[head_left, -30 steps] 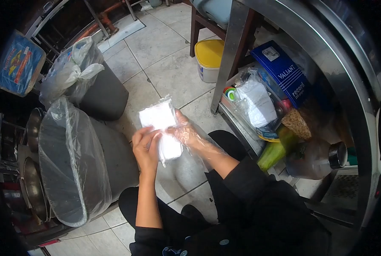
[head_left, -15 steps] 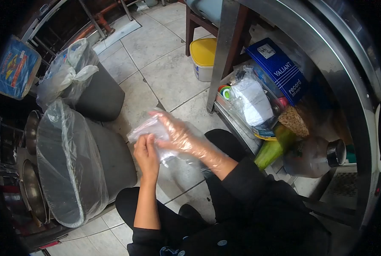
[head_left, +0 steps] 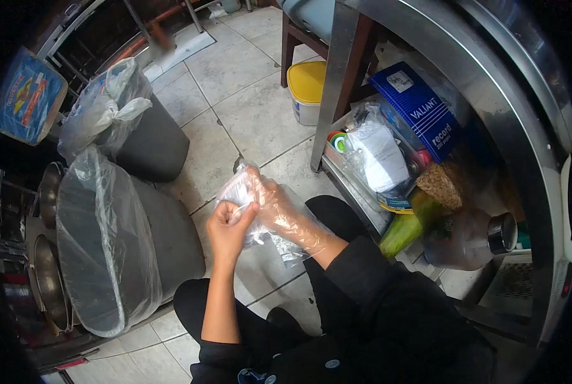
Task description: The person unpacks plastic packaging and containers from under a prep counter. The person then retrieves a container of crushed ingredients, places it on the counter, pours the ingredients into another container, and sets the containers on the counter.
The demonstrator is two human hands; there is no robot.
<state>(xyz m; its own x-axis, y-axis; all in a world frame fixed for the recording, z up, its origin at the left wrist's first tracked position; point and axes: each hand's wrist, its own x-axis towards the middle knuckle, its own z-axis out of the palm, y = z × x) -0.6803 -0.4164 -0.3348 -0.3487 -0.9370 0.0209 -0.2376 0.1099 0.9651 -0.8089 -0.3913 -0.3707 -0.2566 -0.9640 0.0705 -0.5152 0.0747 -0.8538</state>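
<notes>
Plastic bag (head_left: 298, 229), clear, mid-frame, over the right hand (head_left: 270, 203); long axis slants from fingertips at upper left to wrist at lower right. White material inside, near the fingers; exact form unclear. Left hand (head_left: 231, 227): thumb and forefinger closed together at bag's left edge. Right hand: fingers curled against the white material. Hands near each other. Lined grey bin (head_left: 177, 237) left of the left hand. Open tiled floor (head_left: 254, 96) above both. Metal table leg (head_left: 332, 89) and loaded shelf (head_left: 356, 192) bound the right side.
</notes>
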